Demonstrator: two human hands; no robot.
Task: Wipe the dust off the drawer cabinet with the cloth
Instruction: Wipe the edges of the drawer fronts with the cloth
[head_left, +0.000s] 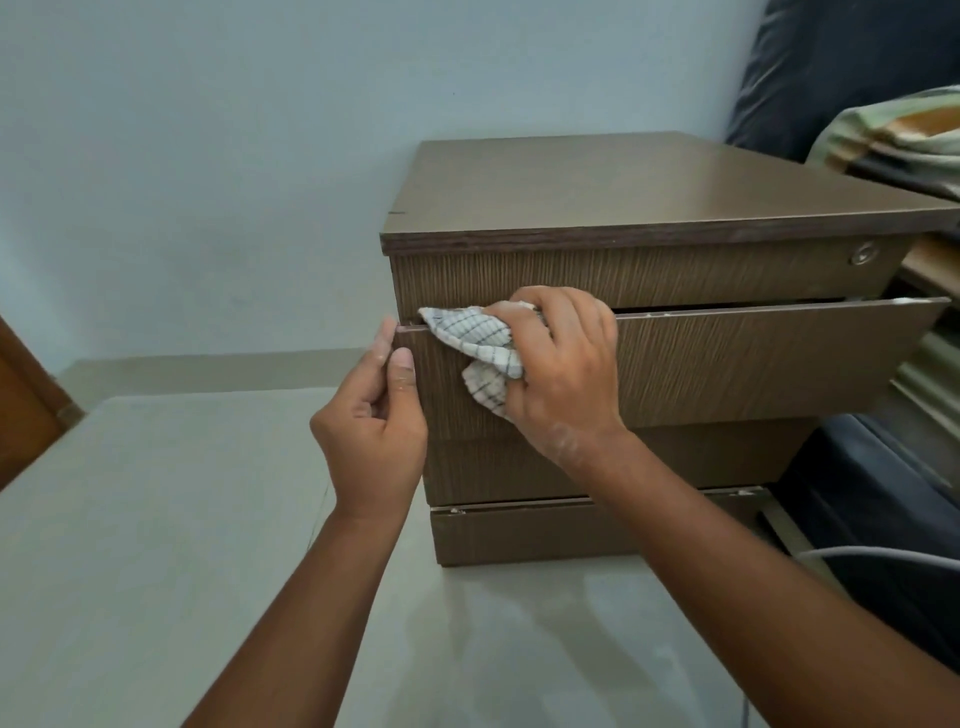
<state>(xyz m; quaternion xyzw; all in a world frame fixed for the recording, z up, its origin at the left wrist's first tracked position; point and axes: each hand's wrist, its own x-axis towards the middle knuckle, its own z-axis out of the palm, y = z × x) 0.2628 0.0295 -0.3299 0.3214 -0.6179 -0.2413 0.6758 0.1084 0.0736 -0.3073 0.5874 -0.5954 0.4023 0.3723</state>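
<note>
A brown wooden drawer cabinet (597, 187) stands on the floor in front of me. Its second drawer (753, 358) is pulled partly out. My right hand (561, 364) grips a white checked cloth (478, 343) and presses it against the left part of that drawer's front, near its top edge. My left hand (374, 421) pinches the left edge of the same drawer front between thumb and fingers. A round lock (861, 254) sits at the right end of the top drawer. The lowest drawer (519, 535) also stands slightly out.
A pale tiled floor (156, 519) spreads to the left and below the cabinet. A light blue wall (260, 156) is behind it. Dark bedding (857, 62) and a striped pillow (893, 130) lie to the right. A wooden door edge (26, 410) shows at far left.
</note>
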